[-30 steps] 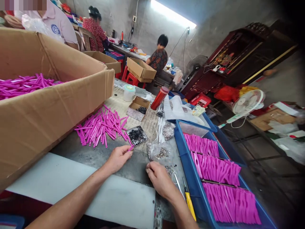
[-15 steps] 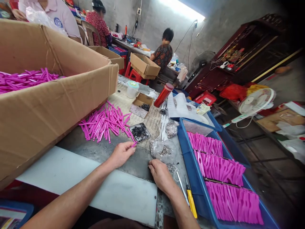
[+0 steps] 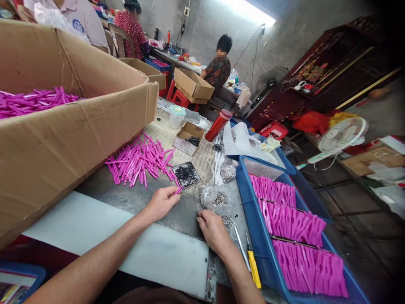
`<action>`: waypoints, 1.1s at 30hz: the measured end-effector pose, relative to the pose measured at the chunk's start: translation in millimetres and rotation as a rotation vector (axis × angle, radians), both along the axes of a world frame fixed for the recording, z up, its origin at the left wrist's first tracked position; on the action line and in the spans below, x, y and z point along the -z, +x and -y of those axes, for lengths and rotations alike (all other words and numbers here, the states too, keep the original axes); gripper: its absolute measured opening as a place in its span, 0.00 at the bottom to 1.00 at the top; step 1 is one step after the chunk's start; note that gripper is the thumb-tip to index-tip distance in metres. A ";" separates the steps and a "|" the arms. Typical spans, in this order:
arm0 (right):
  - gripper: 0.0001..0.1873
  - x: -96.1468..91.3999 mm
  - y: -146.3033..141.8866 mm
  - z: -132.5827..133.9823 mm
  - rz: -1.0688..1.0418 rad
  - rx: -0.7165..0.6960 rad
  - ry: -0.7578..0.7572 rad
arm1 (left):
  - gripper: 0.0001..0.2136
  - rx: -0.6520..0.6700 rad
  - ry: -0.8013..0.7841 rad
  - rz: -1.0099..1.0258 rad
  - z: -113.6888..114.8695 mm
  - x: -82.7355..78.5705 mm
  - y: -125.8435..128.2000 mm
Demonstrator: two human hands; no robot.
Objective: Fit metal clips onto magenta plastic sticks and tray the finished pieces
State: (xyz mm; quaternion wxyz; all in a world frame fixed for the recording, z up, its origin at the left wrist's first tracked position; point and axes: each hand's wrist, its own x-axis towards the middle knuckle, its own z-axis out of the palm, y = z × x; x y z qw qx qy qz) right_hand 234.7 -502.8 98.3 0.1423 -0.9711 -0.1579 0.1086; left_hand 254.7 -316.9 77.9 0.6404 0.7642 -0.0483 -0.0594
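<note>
My left hand is closed, pinching a slim magenta plastic piece whose tip points toward the tray of small black parts. Behind that hand lies a loose pile of similar magenta pieces. My right hand rests on the table with its fingers curled together; whatever is between the fingertips is hidden. Just beyond it sits an open clear bag of small metal parts, and more small metal parts lie partly behind the hand.
A big cardboard box with magenta pieces stands at left. On the right, a blue crate holds rows of magenta pieces beside a yellow screwdriver and tweezers. A red flask and small carton stand farther back.
Both hands keep nearly the same place and grip. The view has shifted very slightly.
</note>
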 end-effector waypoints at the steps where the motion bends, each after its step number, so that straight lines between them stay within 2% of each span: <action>1: 0.07 0.3 0.5 0.0 0.004 0.003 -0.008 | 0.07 -0.002 0.001 0.001 -0.1 0.7 0.0; 15: 0.09 -0.9 0.5 1.3 -0.006 0.027 -0.016 | 0.08 0.004 0.014 0.023 -1.1 1.0 -0.9; 21: 0.08 -2.2 -1.5 3.0 -0.013 -0.024 0.000 | 0.07 0.006 0.029 0.035 -1.0 1.4 0.1; 26: 0.08 1.0 -3.1 0.9 -0.011 -0.049 -0.085 | 0.07 0.004 0.034 0.039 -1.1 1.3 -0.3; 33: 0.09 -1.3 -3.2 -7.1 -0.028 -0.016 -0.202 | 0.08 -0.001 0.086 0.100 -0.9 -1.2 -0.9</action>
